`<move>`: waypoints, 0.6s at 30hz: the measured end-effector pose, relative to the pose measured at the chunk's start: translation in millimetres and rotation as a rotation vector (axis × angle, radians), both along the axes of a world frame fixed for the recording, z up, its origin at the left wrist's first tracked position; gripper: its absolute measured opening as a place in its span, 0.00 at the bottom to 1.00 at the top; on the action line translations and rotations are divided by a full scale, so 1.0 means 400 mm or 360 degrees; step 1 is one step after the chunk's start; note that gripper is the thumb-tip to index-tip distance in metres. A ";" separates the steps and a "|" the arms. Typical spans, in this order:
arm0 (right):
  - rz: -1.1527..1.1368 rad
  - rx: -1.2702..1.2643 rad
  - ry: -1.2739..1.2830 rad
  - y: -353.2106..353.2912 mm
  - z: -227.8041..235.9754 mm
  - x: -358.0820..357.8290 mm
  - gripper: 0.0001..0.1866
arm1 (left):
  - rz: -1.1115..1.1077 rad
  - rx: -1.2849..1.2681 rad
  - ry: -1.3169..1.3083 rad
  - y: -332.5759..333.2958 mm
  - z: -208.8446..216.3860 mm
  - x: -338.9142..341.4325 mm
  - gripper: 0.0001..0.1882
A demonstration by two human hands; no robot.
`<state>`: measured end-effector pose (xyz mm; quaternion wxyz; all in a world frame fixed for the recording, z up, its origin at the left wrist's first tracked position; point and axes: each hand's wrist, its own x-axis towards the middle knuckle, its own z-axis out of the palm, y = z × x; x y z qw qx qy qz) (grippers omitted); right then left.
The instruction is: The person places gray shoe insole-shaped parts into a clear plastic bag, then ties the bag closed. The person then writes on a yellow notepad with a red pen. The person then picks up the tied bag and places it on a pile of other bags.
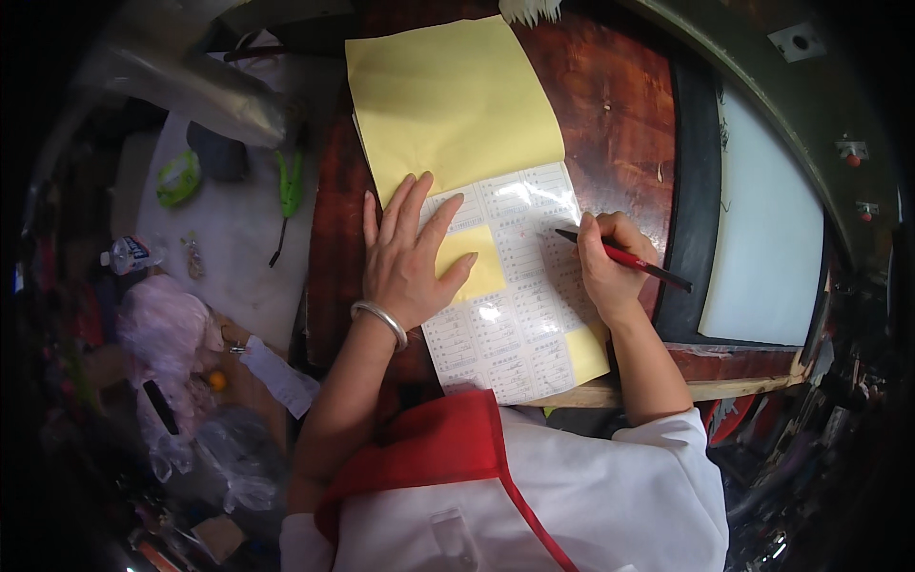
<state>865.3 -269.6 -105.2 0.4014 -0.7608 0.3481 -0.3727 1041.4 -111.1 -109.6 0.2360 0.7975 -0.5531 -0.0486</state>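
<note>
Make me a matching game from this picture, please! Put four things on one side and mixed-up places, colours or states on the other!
Things:
1. Pen
2. Bracelet
3. Left hand
4. Plastic bottle

Matches:
A. Spread out on the papers
B. Far left of the picture
C. Held in the right hand
D. Silver

Right pairs: 1-C, 2-D, 3-A, 4-B

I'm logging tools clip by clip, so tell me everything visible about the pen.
The pen is slim and straight, plastic by its look, with a red barrel, a dark pointed front and a dark rear end. The fingers of the right hand grip it near the front, hiding part of it. It slants, tip toward the left over the printed sheet, rear toward the lower right. Whether the tip touches paper is unclear.
</note>
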 end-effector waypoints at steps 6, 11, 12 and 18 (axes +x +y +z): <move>-0.0062 -0.0108 0.0181 -0.047 -0.014 -0.014 0.14 | 0.0001 0.0003 0.0008 0.000 0.003 -0.001 0.32; 0.0112 -0.0261 0.0135 -0.046 -0.028 -0.014 0.14 | 0.0007 0.0028 0.0001 -0.002 0.000 -0.001 0.32; 0.0102 -0.0268 0.0177 -0.044 -0.029 -0.014 0.14 | 0.0002 0.0025 -0.0006 -0.003 -0.001 -0.001 0.32; 0.0179 -0.0373 0.0121 -0.051 -0.029 -0.008 0.13 | -0.0029 0.0041 -0.0044 -0.002 -0.003 0.001 0.32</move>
